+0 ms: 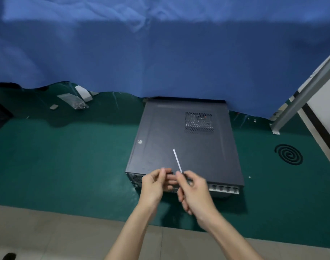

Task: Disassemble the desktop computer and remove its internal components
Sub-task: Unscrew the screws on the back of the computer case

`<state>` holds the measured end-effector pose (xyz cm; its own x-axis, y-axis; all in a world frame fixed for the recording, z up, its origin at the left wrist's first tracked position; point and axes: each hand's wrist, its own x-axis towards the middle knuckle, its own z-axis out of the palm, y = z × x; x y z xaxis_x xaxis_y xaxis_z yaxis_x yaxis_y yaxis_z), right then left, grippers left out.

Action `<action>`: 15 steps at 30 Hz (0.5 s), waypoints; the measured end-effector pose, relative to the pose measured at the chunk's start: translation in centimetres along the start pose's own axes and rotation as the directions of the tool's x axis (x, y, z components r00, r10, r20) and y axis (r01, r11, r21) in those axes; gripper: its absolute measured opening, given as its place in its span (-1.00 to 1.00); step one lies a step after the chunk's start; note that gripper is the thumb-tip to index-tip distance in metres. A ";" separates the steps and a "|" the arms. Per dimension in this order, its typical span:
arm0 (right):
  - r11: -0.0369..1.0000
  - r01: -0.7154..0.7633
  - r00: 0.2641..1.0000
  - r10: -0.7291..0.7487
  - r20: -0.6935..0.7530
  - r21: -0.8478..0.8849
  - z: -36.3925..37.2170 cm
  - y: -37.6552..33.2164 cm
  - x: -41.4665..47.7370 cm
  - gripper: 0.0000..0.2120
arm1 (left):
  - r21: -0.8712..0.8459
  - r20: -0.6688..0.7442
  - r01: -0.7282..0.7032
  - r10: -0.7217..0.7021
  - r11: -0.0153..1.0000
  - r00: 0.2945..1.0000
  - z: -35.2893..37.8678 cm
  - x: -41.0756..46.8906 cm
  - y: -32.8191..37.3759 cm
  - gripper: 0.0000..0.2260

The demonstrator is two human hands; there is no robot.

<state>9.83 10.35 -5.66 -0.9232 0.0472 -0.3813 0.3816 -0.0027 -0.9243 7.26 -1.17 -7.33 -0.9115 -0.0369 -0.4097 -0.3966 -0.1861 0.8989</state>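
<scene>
Expect computer case (184,147) heavy, rigid; grasp side edges at 3 and 9 o'clock. Note right hand (196,192) gripping screwdriver (177,160), left hand (154,186) pinching something indistinct.

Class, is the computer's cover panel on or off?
On: the cover panel spans the whole computer; internals show only through its vent grille.

It is a bit dim here, with soft light from up high. The blue cloth (160,53) is brighter along its top and darker lower down. A soft shadow lies on the green mat (66,156) under the left hand (153,186) and the right hand (196,192), and both look smeary. The shaft of the screwdriver (177,160) shines white. The pale post (302,96) at the right edge leans and looks stretched
</scene>
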 end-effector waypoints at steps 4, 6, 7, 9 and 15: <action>0.994 -0.066 0.995 0.073 0.069 -0.089 5.6 3.8 -2.3 -0.86 | -0.154 -0.014 0.051 -0.054 0.987 0.998 -4.4 -0.5 -0.2 -0.77; 0.992 -0.102 0.993 0.105 0.046 -0.073 7.8 5.1 -3.1 -0.86 | -0.144 -0.001 0.079 -0.080 0.986 0.997 -5.9 -0.7 -0.6 -0.81; 0.992 -0.116 0.993 0.117 0.029 -0.054 8.5 5.6 -3.4 -0.85 | -0.129 0.001 0.092 -0.093 0.987 0.996 -6.3 -0.7 -0.9 -0.81; 0.990 -0.142 0.990 0.141 -0.009 -0.018 9.7 6.3 -3.8 -0.83 | -0.080 0.000 0.117 -0.117 0.990 0.993 -6.8 -0.8 -1.4 -0.82; 0.985 -0.163 0.976 0.169 -0.141 0.051 11.1 7.3 -4.8 -0.77 | 0.011 0.069 0.180 -0.180 0.984 0.981 -6.8 -0.9 -2.0 -0.79</action>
<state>16.52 -0.99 -10.80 -0.8299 0.1864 -0.5259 0.5244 -0.0611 -0.8493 9.65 -7.41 -9.77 -0.8305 0.0648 -0.5533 -0.5551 -0.1792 0.8123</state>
